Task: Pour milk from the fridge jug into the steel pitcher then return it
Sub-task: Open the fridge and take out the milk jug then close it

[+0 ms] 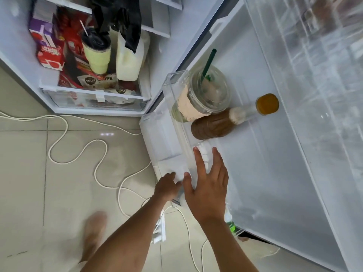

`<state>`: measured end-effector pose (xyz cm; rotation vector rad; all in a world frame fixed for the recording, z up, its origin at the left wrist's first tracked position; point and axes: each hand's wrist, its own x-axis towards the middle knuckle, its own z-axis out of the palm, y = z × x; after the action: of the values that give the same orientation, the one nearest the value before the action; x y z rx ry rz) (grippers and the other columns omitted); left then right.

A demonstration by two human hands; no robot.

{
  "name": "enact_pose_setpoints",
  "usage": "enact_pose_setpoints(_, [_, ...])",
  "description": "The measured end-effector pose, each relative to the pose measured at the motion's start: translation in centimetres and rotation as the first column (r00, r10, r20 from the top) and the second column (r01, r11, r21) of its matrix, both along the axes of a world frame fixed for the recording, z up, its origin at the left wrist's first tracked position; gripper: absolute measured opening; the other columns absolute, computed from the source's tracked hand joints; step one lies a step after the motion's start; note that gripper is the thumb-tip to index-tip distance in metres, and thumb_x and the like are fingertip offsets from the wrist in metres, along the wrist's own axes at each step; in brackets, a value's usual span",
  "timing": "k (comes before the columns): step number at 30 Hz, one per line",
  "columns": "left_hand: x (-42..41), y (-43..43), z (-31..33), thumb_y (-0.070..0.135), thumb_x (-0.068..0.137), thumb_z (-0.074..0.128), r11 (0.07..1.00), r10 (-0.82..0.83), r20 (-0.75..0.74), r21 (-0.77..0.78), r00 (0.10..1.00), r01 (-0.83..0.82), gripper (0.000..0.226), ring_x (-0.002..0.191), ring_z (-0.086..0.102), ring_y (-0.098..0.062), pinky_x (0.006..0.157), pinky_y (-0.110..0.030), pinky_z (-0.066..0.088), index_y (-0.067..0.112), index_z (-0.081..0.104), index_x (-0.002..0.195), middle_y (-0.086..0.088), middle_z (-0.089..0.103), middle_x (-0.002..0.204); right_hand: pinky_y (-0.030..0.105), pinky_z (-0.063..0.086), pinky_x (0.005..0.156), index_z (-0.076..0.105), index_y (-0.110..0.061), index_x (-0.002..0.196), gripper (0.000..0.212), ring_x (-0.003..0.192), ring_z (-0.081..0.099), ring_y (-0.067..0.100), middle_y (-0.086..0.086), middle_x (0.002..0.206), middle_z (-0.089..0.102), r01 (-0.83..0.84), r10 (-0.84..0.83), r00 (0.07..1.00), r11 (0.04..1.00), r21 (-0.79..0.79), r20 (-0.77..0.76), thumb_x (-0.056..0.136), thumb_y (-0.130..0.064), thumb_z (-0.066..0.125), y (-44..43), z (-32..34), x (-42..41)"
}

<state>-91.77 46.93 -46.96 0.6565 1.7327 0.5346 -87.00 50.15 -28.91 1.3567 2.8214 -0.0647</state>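
Nearest us, our right hand (206, 185) is spread open, fingers extended, over the clear door shelf (176, 122), gripping nothing. Our left hand (167, 186) sits just beside it at the shelf's lower edge; we cannot tell whether it grips anything. Farther along the shelf stand a brown bottle (214, 124) and a lidded plastic cup (204, 95) with a green straw. Farthest, inside the fridge compartment, the white milk jug (128, 59) stands upright on the bottom shelf, beside a pale tumbler (97, 54).
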Motion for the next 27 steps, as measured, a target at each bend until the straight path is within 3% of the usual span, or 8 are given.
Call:
enact_pose_setpoints(3, [-1.0,0.0,0.3,0.049,0.101,0.043,0.990,0.136,0.072,-0.058,0.988,-0.132,0.065,0.145,0.035,-0.026,0.116,-0.034,0.030,0.012,0.033,0.153,-0.008,0.036,0.158,0.047,0.028,0.114,0.023,-0.037,0.148,0.065,0.143,0.023,0.030,0.011,0.157,0.022,0.008,-0.008,1.000,1.000,0.004,0.006,0.090,-0.040,0.052,0.0,-0.1,0.0])
enact_pose_setpoints(9, [-3.1,-1.8,0.2,0.049,0.096,0.054,0.939,0.342,0.191,-0.038,0.920,-0.341,0.053,0.126,0.055,-0.029,0.108,-0.041,0.041,0.011,0.056,0.134,-0.008,0.059,0.139,0.046,0.024,0.114,0.023,-0.037,0.148,0.064,0.142,0.026,0.031,0.012,0.156,0.025,0.014,-0.014,1.000,1.000,-0.006,-0.010,0.090,-0.045,0.050,-0.5,0.1,-0.5])
enact_pose_setpoints(13, [-4.3,-3.3,2.9,0.021,0.097,0.062,0.823,0.530,0.464,-0.082,0.709,-0.562,0.013,0.089,0.064,-0.012,0.070,-0.014,0.049,0.011,0.066,0.105,-0.002,0.070,0.103,0.050,0.029,0.113,0.026,-0.036,0.148,0.068,0.141,0.027,0.034,0.014,0.155,0.025,0.029,-0.029,0.999,1.000,-0.009,0.026,0.086,-0.042,0.054,-0.5,0.2,-0.5])
enact_pose_setpoints(15, [-5.1,-4.5,4.0,0.019,0.097,0.060,0.777,0.566,0.567,-0.122,0.599,-0.618,0.009,0.092,0.063,-0.009,0.072,-0.014,0.049,0.014,0.065,0.104,0.000,0.068,0.101,0.051,0.029,0.113,0.027,-0.035,0.148,0.069,0.140,0.027,0.034,0.015,0.155,0.025,0.028,-0.027,0.999,0.999,-0.016,0.041,0.085,-0.041,0.055,-0.6,0.4,-0.6])
enact_pose_setpoints(17, [-6.0,-5.6,5.0,0.026,0.095,0.060,0.761,0.564,0.610,-0.120,0.557,-0.638,0.015,0.099,0.062,-0.011,0.078,-0.016,0.050,0.015,0.064,0.105,0.001,0.068,0.102,0.052,0.030,0.112,0.029,-0.034,0.148,0.071,0.139,0.029,0.036,0.016,0.154,0.026,0.030,-0.029,0.999,0.999,-0.021,0.042,0.084,-0.041,0.058,-0.6,0.6,-0.8])
enact_pose_setpoints(20, [-7.6,-6.2,6.7,0.025,0.098,0.058,0.761,0.571,0.565,-0.092,0.595,-0.642,0.013,0.097,0.062,-0.011,0.080,-0.018,0.050,0.015,0.065,0.101,0.002,0.068,0.096,0.053,0.031,0.111,0.030,-0.032,0.148,0.072,0.137,0.031,0.037,0.019,0.152,0.028,0.036,-0.035,0.999,0.999,-0.026,0.033,0.082,-0.038,0.060,-0.7,0.8,-1.0])
enact_pose_setpoints(23, [-9.3,-6.6,8.5,0.025,0.099,0.060,0.796,0.559,0.432,-0.042,0.708,-0.603,0.012,0.093,0.060,-0.019,0.082,-0.030,0.045,0.018,0.067,0.092,0.000,0.069,0.090,0.054,0.031,0.110,0.030,-0.030,0.148,0.075,0.137,0.030,0.038,0.021,0.151,0.029,0.031,-0.030,0.999,0.999,-0.024,0.037,0.080,-0.034,0.062,-0.8,0.8,-0.8])
enact_pose_setpoints(27, [-10.8,-8.1,9.9,0.047,0.084,0.064,0.851,0.513,0.197,0.014,0.836,-0.525,0.028,0.094,0.064,-0.029,0.086,-0.036,0.047,0.020,0.067,0.077,-0.004,0.072,0.092,0.054,0.030,0.111,0.027,-0.030,0.149,0.078,0.138,0.028,0.039,0.021,0.152,0.028,0.024,-0.022,0.996,0.999,-0.021,0.081,0.080,-0.034,0.063,-0.5,0.8,-0.6])
